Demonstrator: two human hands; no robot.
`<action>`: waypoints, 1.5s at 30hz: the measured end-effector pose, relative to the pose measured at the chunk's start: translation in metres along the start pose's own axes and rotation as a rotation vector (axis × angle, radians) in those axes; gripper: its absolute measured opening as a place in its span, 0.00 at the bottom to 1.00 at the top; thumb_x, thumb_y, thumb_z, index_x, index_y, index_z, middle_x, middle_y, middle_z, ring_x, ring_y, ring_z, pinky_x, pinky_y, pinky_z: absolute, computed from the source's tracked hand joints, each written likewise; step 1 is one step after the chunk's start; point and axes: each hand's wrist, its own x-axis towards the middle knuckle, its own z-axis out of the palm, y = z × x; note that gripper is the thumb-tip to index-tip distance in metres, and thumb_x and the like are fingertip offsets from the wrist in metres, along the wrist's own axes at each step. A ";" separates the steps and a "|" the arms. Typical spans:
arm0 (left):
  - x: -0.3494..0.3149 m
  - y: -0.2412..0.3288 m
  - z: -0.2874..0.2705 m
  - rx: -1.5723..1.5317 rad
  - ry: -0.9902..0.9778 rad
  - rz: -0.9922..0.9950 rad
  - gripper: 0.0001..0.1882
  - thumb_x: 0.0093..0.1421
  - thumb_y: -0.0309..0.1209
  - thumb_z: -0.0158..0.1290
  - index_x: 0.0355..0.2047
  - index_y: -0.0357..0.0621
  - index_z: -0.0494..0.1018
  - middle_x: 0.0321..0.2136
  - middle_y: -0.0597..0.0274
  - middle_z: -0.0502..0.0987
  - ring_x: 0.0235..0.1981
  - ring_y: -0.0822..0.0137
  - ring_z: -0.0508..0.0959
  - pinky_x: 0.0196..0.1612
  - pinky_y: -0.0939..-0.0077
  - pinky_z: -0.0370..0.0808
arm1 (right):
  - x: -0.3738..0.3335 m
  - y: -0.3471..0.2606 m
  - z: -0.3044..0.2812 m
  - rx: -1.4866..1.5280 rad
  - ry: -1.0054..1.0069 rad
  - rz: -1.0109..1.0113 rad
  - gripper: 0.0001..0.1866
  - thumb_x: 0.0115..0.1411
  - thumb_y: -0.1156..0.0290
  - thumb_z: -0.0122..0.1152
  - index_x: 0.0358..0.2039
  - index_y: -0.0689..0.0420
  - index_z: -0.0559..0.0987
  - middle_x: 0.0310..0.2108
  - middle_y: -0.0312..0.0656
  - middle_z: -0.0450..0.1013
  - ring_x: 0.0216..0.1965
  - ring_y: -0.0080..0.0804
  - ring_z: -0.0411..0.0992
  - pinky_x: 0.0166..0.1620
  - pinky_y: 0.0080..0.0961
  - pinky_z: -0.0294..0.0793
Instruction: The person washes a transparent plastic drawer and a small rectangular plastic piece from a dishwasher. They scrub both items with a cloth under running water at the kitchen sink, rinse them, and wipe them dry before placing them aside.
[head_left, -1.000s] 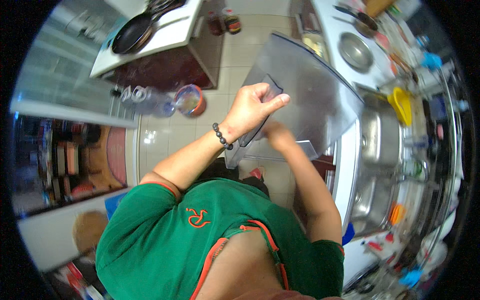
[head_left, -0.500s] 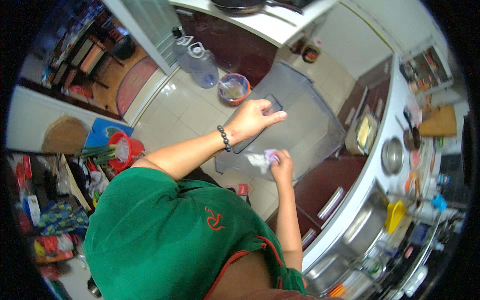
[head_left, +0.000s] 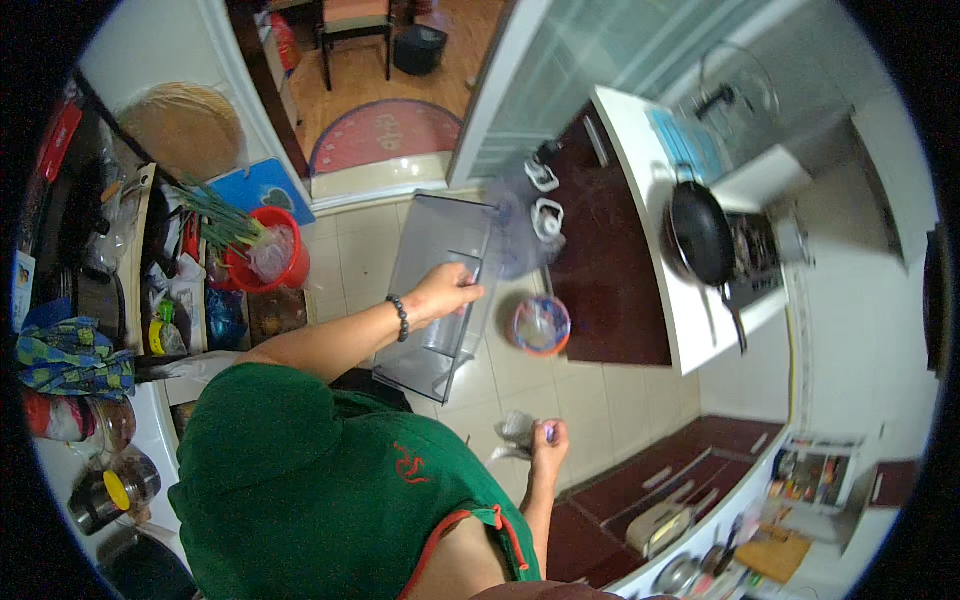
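My left hand [head_left: 445, 292], with a dark bead bracelet at the wrist, is closed on a clear greyish plastic drawer [head_left: 432, 235]. Its fingers grip by a rectangular handle recess in the panel. The drawer is held tilted above the tiled floor, so the tiles show through it. Lower and to the right, my right hand [head_left: 549, 445] pinches a crumpled whitish-grey cloth [head_left: 517, 428] that hangs beside the fingers, apart from the drawer.
A red-rimmed bin [head_left: 541, 325] and large clear bottles [head_left: 547, 222] stand by the dark cabinet [head_left: 610, 290]. On the left is a red bucket [head_left: 295, 262] with green onions. A doorway mat [head_left: 385, 135] lies ahead; a frying pan [head_left: 700, 235] sits on the right counter.
My view has turned left toward the doorway. The drawer has swung left with my left hand and now shows more edge-on. My right hand still holds the cloth, farther from the drawer.
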 end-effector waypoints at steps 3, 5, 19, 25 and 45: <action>0.017 0.009 -0.070 -0.068 0.170 -0.021 0.11 0.54 0.31 0.53 0.31 0.37 0.67 0.25 0.64 0.69 0.24 0.75 0.70 0.26 0.80 0.72 | 0.032 -0.048 0.042 0.039 -0.116 0.103 0.10 0.52 0.72 0.60 0.20 0.55 0.67 0.16 0.29 0.62 0.20 0.14 0.58 0.22 0.14 0.58; 0.029 0.021 -0.110 -0.131 0.253 -0.021 0.10 0.55 0.31 0.52 0.31 0.37 0.67 0.26 0.63 0.69 0.25 0.74 0.71 0.28 0.80 0.73 | 0.056 -0.067 0.065 0.042 -0.151 0.151 0.11 0.52 0.73 0.60 0.20 0.55 0.67 0.17 0.29 0.63 0.20 0.13 0.59 0.22 0.13 0.59; 0.107 0.126 -0.287 -0.520 0.652 0.117 0.11 0.55 0.35 0.51 0.31 0.40 0.68 0.25 0.64 0.71 0.27 0.70 0.72 0.32 0.78 0.71 | 0.283 -0.196 0.279 -0.146 -0.653 -0.307 0.09 0.54 0.72 0.59 0.19 0.59 0.72 0.16 0.28 0.64 0.21 0.16 0.60 0.27 0.17 0.62; 0.152 0.151 -0.345 -0.642 0.731 0.197 0.09 0.56 0.34 0.50 0.29 0.40 0.68 0.24 0.64 0.71 0.26 0.70 0.73 0.32 0.76 0.72 | 0.327 -0.296 0.438 -0.212 -1.085 0.083 0.32 0.57 0.43 0.45 0.21 0.63 0.75 0.19 0.39 0.69 0.22 0.26 0.65 0.28 0.23 0.65; 0.432 0.296 -0.586 -0.389 0.368 0.259 0.15 0.56 0.34 0.50 0.38 0.36 0.67 0.32 0.62 0.70 0.34 0.70 0.73 0.37 0.79 0.70 | 0.475 -0.440 0.773 0.370 -0.823 0.572 0.14 0.51 0.63 0.56 0.32 0.62 0.76 0.25 0.41 0.73 0.24 0.32 0.71 0.29 0.27 0.70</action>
